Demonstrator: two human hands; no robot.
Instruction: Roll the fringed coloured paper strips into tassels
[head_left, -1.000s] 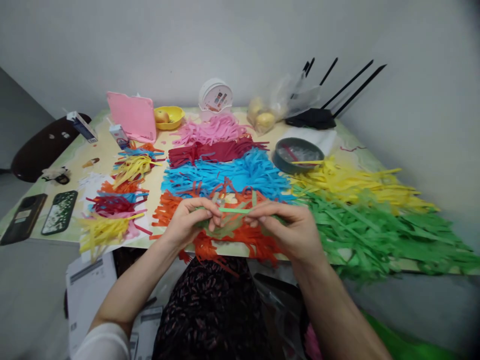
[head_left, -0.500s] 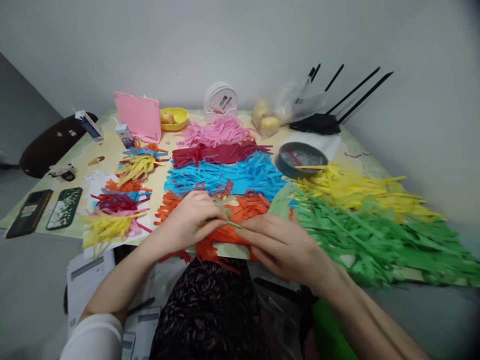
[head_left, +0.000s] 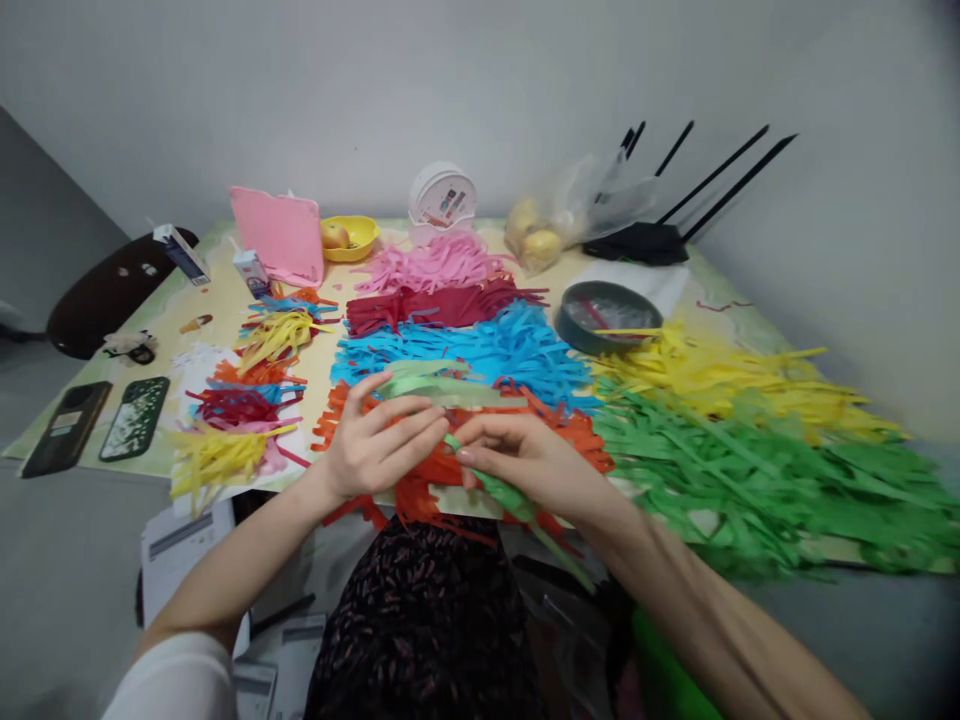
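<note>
A green tissue-paper tassel (head_left: pixel 510 497) with a twisted middle lies between my two hands over the front of the table. My right hand (head_left: pixel 525 460) pinches it near the twist, and fringed strips hang below my fingers. My left hand (head_left: pixel 390 440) curves around the twist from the other side, its fingertips close to the right ones. Paler green strips (head_left: pixel 435 378) stick out behind my left fingers. Under both hands spreads a row of orange paper fringe (head_left: pixel 577 435), partly hidden. Beyond it are rows of blue (head_left: pixel 457 350), dark red (head_left: pixel 450 306) and pink (head_left: pixel 442 262) fringe.
Green (head_left: pixel 750 480) and yellow (head_left: pixel 735 375) fringe cover the right side. A dark round tin (head_left: pixel 574 335) and a black router (head_left: pixel 637 243) stand behind. Mixed tassels (head_left: pixel 232 400), two phones (head_left: pixel 135 418), a pink tablet case (head_left: pixel 277 235) and a yellow bowl (head_left: pixel 360 245) are leftward.
My left hand has turned and its fingers have spread out more. The green tassel now hangs down below my right hand, and pale strips show above my left fingers.
</note>
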